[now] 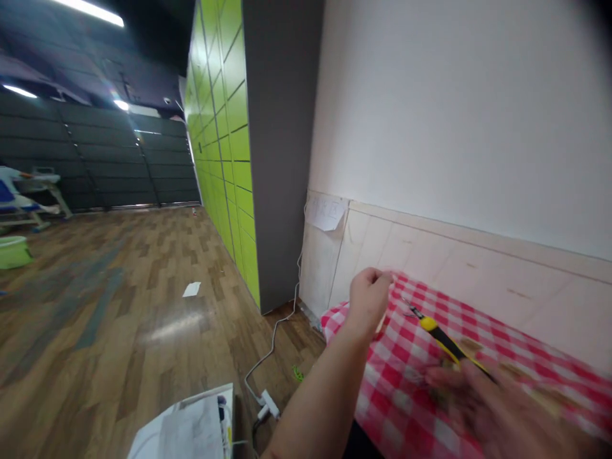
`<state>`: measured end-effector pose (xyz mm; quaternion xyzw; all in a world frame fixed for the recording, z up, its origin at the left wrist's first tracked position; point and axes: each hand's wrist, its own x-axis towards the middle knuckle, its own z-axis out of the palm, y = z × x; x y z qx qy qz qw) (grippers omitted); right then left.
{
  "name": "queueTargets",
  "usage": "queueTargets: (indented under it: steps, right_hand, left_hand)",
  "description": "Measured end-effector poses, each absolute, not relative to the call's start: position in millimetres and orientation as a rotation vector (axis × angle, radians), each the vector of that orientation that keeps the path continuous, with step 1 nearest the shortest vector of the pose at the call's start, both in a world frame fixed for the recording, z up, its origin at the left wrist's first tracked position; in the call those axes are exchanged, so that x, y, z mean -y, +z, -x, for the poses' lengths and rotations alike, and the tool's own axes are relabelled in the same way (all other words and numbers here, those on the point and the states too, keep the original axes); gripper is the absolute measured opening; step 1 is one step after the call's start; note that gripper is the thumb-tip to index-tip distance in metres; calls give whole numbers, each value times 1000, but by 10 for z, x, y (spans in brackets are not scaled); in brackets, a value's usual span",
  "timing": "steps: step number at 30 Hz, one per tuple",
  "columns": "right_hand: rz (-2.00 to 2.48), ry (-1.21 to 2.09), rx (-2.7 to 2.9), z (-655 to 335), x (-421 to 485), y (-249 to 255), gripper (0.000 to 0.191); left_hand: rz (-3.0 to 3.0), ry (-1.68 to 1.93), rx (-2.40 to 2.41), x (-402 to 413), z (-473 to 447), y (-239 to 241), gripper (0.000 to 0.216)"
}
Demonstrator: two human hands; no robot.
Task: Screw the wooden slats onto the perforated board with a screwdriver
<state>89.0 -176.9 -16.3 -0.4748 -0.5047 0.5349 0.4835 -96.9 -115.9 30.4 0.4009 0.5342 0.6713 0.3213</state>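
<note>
My left hand (368, 299) reaches out over the far edge of a table covered with a red and white checked cloth (406, 389). Its fingers are curled shut; what they hold, if anything, is hidden. My right hand (502, 408) is low at the right, smeared by motion, and grips a yellow and black tool (442, 338) that looks like a utility knife. The tool's tip points up and left toward my left hand. A few flat brownish pieces (471, 346) lie on the cloth beside the tool.
A pale panelled wall (430, 248) with a taped paper sheet (326, 213) runs behind the table. A grey and green locker block (239, 159) stands to the left. A white cable and power strip (268, 401) lie on the wooden floor, with papers (191, 427) below.
</note>
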Motion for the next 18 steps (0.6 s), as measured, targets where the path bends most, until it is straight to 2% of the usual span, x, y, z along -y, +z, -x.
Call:
queueTargets:
  steps: [3, 6, 12, 18]
  right_hand:
    - [1044, 1502, 975, -375, 1957, -65, 36]
    - [852, 1583, 836, 37, 2045, -94, 29]
    - [763, 1484, 750, 395, 1969, -368, 30]
    - [765, 1449, 744, 370, 1783, -560, 34]
  left_hand:
    - [-1086, 1774, -1394, 1553, 1144, 256, 20]
    - [-1148, 1829, -1423, 1783, 1263, 210, 20]
    - [-1317, 1839, -1623, 1885, 1325, -33, 18]
    - [-1903, 1263, -2126, 1911, 1296, -517, 22]
